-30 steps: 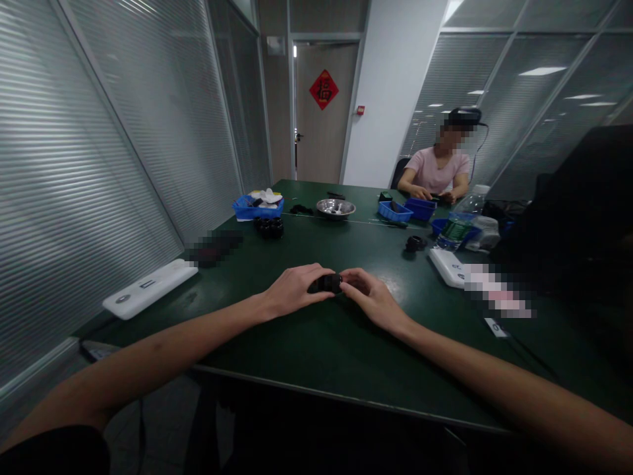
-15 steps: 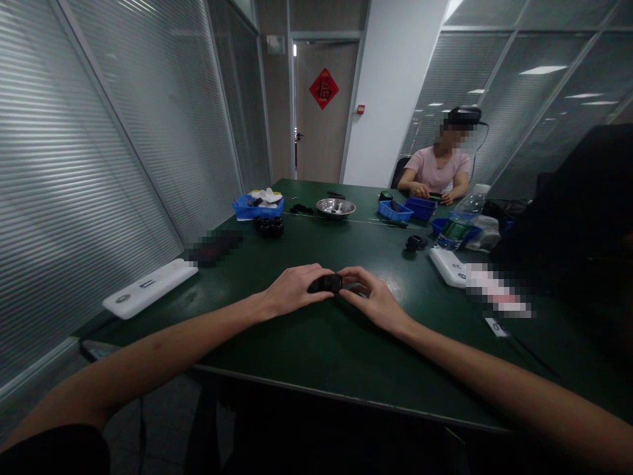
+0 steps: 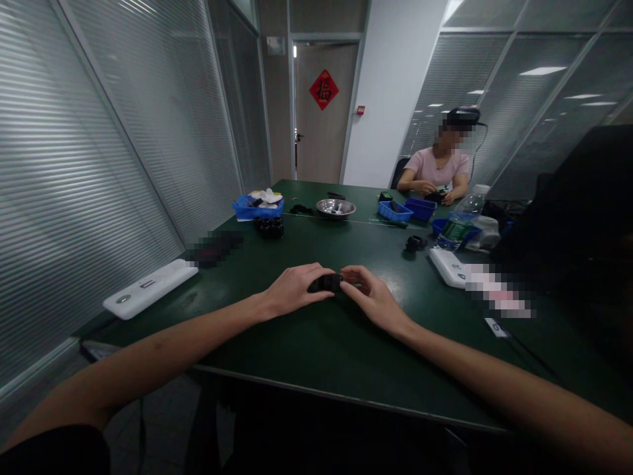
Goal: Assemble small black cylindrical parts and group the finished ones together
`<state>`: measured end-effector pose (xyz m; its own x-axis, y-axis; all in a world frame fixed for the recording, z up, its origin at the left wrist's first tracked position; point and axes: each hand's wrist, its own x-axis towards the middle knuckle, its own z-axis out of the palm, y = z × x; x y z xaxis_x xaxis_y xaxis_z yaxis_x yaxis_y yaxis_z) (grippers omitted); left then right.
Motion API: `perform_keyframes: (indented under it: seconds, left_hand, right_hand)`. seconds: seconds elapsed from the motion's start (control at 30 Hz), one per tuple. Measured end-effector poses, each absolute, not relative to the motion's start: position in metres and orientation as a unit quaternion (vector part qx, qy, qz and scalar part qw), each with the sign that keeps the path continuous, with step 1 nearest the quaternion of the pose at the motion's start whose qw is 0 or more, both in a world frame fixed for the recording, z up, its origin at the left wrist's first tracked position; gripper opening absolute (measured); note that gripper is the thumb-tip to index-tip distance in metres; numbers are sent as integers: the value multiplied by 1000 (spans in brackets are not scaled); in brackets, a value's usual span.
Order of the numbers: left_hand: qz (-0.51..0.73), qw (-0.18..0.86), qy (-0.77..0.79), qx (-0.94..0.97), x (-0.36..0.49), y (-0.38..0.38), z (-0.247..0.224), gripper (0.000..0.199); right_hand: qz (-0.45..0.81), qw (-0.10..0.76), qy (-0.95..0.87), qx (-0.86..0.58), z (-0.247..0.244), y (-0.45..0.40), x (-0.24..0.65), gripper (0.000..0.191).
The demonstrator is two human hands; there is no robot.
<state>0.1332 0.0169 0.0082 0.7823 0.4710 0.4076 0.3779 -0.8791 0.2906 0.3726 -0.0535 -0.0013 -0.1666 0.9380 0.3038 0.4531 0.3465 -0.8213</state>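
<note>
Low over the green table (image 3: pixel 306 349), my left hand (image 3: pixel 295 290) is closed around a small black cylindrical part (image 3: pixel 330 283), which lies on its side. Its exact kind is too dark to make out, and the left end is hidden in my palm. At the part's right end is my right hand (image 3: pixel 373 300), its thumb and fingertips bent against the rim. Some of the right fingers are tucked behind the thumb and partly out of sight.
Black round parts (image 3: pixel 270 227) stand by a blue basket (image 3: pixel 258 212) at the far left. A metal bowl (image 3: pixel 336 209) is at the back middle. Right: another black part (image 3: pixel 415 243), a water bottle (image 3: pixel 457 224), a white power bank (image 3: pixel 447 267). A person (image 3: pixel 439 168) sits opposite.
My right thumb and fingers have shifted slightly at the part's right end. My left hand stays in place. The person opposite has moved a dark item between their hands.
</note>
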Motion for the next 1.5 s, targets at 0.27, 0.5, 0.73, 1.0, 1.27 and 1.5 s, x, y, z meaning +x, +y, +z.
perform_keyframes:
  seconds: [0.27,0.5,0.73,1.0,1.27,1.5]
  left_hand:
    - [236,107,221,940,132,17,9,45]
    - [253,111,217,936,133,18,5,47]
    - [261,169,225,923,134,19,6,46]
    - [278,173,226,917,133,17,8,45]
    - [279,167,226,918,133,17,8,44]
    - [269,172,222,921,134,17,9,41]
  right_hand:
    - [303,419,-725,-455,-3,-54,373,34]
    - [297,412,-717,-478,-3,-52,373,27]
    - [310,445,-712,-446,-4,-54,372,37]
    - [324,421,-701,-476,-5,-51,376,30]
    - [327,424,-691,-485,0,-55,373,33]
    - [326,428,-718,-441,-2,-55,373,36]
